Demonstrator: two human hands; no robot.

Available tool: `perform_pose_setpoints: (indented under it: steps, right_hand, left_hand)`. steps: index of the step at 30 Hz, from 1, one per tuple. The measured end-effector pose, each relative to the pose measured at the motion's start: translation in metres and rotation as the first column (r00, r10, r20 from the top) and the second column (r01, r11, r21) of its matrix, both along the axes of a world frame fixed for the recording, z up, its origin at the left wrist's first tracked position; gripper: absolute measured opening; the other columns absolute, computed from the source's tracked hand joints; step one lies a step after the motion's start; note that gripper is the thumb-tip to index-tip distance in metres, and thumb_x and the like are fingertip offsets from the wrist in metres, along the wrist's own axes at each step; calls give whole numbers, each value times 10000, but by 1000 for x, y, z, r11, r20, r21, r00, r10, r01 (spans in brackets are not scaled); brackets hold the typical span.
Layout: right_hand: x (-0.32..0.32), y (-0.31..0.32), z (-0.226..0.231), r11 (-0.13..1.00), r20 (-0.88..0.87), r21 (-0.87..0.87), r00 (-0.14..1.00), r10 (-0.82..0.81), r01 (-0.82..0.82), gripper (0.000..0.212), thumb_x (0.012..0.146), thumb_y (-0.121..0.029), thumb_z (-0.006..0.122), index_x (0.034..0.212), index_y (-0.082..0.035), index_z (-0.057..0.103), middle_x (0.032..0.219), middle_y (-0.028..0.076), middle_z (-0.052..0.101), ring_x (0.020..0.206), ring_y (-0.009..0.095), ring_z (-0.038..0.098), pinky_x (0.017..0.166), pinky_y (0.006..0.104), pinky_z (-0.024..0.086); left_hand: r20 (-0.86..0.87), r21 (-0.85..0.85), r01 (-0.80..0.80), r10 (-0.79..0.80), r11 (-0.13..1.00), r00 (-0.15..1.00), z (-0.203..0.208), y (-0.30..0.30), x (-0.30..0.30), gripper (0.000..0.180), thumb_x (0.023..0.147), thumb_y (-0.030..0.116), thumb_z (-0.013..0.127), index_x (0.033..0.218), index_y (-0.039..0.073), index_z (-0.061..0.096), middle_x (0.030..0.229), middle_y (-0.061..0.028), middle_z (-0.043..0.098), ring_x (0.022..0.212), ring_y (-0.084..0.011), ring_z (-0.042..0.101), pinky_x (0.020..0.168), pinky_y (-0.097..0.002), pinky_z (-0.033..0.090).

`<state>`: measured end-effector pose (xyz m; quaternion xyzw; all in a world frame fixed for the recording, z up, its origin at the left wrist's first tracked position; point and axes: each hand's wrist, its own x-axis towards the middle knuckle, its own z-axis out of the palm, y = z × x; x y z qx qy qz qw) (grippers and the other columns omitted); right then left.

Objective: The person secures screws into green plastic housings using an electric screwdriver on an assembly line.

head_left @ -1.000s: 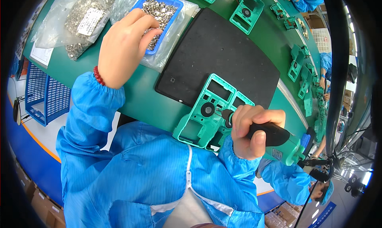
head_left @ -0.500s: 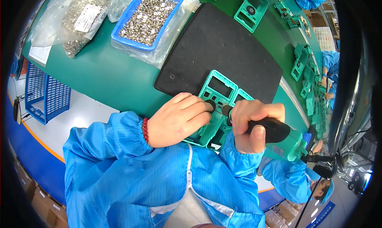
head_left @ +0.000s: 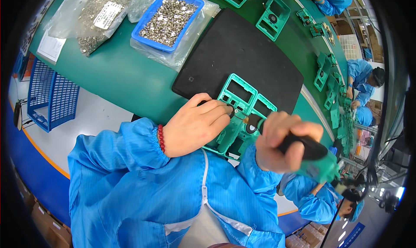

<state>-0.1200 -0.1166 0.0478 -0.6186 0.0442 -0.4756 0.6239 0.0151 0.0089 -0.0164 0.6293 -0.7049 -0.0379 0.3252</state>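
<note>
A green plastic housing with open frames and compartments lies in front of me, at the near edge of a black mat. My left hand rests on its left side, fingers bent together. At those fingertips is a small dark round part, mostly covered. My right hand, blurred by motion, grips an electric screwdriver with a black grip and green body. Its front end points left, over the right part of the housing; whether its tip touches anything I cannot tell.
The black mat covers the middle of the green table. Beyond it, a blue tray of small metal screws stands beside a plastic bag of similar parts. More green housings lie along the right, where co-workers sit. A blue basket stands left.
My right hand has moved right with the screwdriver, drawing it back from the housing's middle. My left hand keeps nearly the same place on the housing. The view has shifted slightly.
</note>
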Motion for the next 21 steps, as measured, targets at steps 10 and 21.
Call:
perform_pose_setpoints:
  steps: [10,21]
  right_hand:
    - [-14,5,20,935,-41,-172,951,307,-309,371,944,-343,656,1052,-53,450,669,44,551,489,132,483,442,283,368]
    - [-17,5,20,916,-44,-147,927,372,-374,343,884,-186,721,1093,-31,497,705,52,584,530,171,542,485,325,458]
  left_hand:
    - [-247,-146,-10,-27,989,969,-4,4,-10,210,825,164,674,1024,99,653,1007,-1,654,1067,-173,605,922,-354,398]
    - [-450,-165,-60,-21,984,893,-15,-1,-23,227,802,160,744,1013,110,678,976,28,672,1012,-166,618,887,-337,393]
